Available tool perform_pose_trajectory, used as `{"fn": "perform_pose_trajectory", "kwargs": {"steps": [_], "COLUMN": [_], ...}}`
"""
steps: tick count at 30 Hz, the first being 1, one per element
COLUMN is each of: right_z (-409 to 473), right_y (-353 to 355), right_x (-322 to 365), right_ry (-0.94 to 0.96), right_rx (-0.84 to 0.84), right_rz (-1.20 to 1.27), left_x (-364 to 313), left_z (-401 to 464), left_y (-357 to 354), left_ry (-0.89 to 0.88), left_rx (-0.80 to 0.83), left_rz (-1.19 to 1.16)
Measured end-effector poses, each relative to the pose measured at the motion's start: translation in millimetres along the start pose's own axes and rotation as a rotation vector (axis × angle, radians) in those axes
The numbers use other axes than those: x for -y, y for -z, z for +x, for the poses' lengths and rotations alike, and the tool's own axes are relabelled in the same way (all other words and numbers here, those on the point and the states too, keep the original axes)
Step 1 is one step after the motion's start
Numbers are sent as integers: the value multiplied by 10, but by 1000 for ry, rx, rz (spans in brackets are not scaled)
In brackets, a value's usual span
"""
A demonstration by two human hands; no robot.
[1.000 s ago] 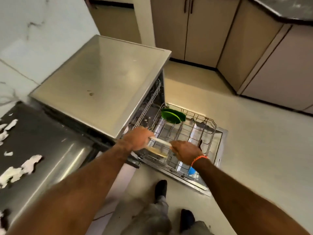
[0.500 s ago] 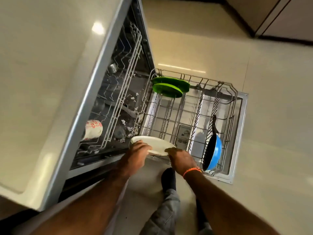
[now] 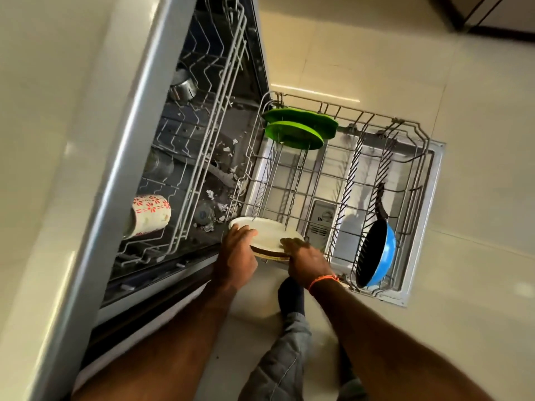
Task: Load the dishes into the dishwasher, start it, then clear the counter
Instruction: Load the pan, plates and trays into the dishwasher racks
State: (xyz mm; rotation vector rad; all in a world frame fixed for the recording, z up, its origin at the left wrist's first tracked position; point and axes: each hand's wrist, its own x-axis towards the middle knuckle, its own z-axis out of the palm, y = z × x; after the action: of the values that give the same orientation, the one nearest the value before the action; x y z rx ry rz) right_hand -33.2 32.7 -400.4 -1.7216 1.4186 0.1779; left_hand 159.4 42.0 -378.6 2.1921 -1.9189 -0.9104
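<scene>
Loading is partly done, judging by the racks: two green plates [image 3: 298, 128] stand at the far end of the pulled-out lower rack [image 3: 411, 131]; a blue pan [image 3: 376, 253] leans on edge along its right side; a patterned mug [image 3: 149, 214] lies in the upper rack [image 3: 220, 117]. Most slots are free; starting the dishwasher [image 3: 139, 120] and clearing the table seem to remain. The left hand [image 3: 237, 256] and right hand [image 3: 307, 261] each close their grip on opposite rims of a white plate [image 3: 269, 234], with a darker dish apparently beneath, at the rack's near edge.
</scene>
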Motion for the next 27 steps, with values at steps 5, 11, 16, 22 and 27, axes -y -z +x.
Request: {"fn": "perform_pose_trajectory", "kwargs": {"steps": [5, 11, 16, 22, 27], "right_z": [-339, -861, -1374, -2124, -2670], "right_y": [300, 840, 1383, 1727, 1573], "right_x": [218, 560, 1008, 1637, 2257], "right_ry": [-9, 114, 219, 479, 760], "right_rx": [32, 2, 56, 71, 144], "right_rz": [-84, -193, -320, -515, -662], "left_x": [-271, -613, -1001, -1251, -1252], "left_z": [-273, -661, -1227, -2271, -3316], "left_y": [295, 886, 1429, 1804, 2017], "left_ry": [52, 124, 273, 386, 516], "left_rx": [-12, 70, 84, -76, -247], "left_rz": [-26, -99, -195, -282, -341]}}
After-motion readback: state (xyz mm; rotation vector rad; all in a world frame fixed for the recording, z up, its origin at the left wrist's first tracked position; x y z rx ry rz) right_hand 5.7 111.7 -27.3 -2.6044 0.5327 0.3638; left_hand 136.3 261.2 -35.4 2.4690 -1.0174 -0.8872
